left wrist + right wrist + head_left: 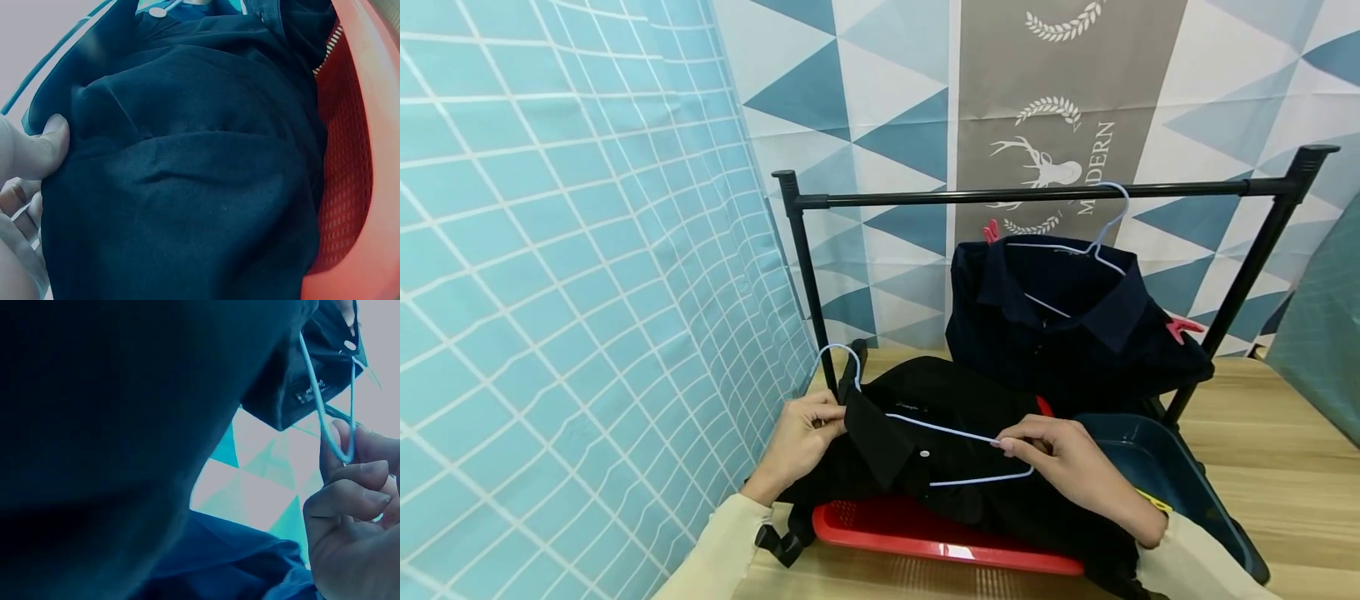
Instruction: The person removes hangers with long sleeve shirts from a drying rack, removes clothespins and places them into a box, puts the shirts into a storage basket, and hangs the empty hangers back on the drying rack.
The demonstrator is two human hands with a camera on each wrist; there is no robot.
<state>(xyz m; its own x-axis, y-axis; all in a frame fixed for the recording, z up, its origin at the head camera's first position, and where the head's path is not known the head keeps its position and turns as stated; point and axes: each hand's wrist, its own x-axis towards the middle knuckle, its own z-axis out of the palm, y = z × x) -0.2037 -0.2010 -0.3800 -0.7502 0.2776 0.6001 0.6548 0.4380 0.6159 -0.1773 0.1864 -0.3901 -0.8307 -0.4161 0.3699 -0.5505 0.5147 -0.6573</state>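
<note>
A black shirt (880, 442) with a collar and a white button lies bunched over a red basket (940, 548). My left hand (805, 437) pinches the shirt by its collar side; in the left wrist view the thumb (55, 140) presses on the dark cloth (187, 187). A pale blue wire hanger (940, 427) is partly inside the shirt, its hook standing up past the collar on the left. Near the hanger's right end, my right hand (1067, 458) pinches the wire between thumb and fingers. The right wrist view shows the hanger's bent end (342, 456) at those fingertips.
Behind stands a black rack (910, 198). From its bar hangs a navy shirt (1060, 367) on another hanger, with a pink clip (1183, 327) and a red clip (992, 231) at its shoulders. A dark blue tray (1213, 500) sits to the right; a tiled-pattern sheet (587, 250) rises at left.
</note>
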